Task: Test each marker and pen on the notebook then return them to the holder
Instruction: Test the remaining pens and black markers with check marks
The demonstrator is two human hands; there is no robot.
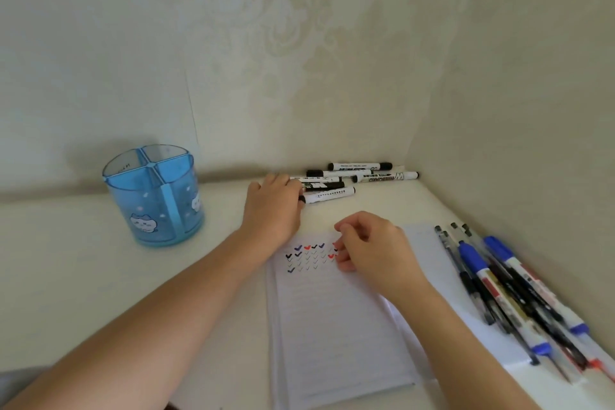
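Left hand: our left hand [273, 206] reaches forward, palm down, at the end of a long outstretched forearm. Its fingertips [289, 185] curl over the near ends of the black-capped markers [332, 193]. We cannot tell whether it grips one or only touches them.
Right hand: our right hand [369, 243] rests knuckles-up on the top of the notebook [332, 326], just beside the left hand. The fingers are loosely curled towards the thumb, and we see nothing held in them.
Holder: the blue see-through holder [156, 200] stands upright on the counter [83, 276], well to the left of the left hand and apart from both hands. A cross-shaped divider splits it into four compartments, open at the top.
Black-capped markers: they lie in a loose heap against the wall [299, 43], stretching away to the right of the left hand's fingertips.
Blue-capped markers and pens: the blue-capped markers and pens [512, 293] lie in a slanting pile to the right of the right hand, along the notebook's right edge.
Notebook: it lies open and lined under the right hand. Rows of tick marks [307, 255] in black, blue and red sit just left of its fingers.
Writing: one black-capped marker carries a large W and a word that looks like WHITEBOARD. The other barrels' print is too small to read. A cartoon animal face is printed on the holder's wall.
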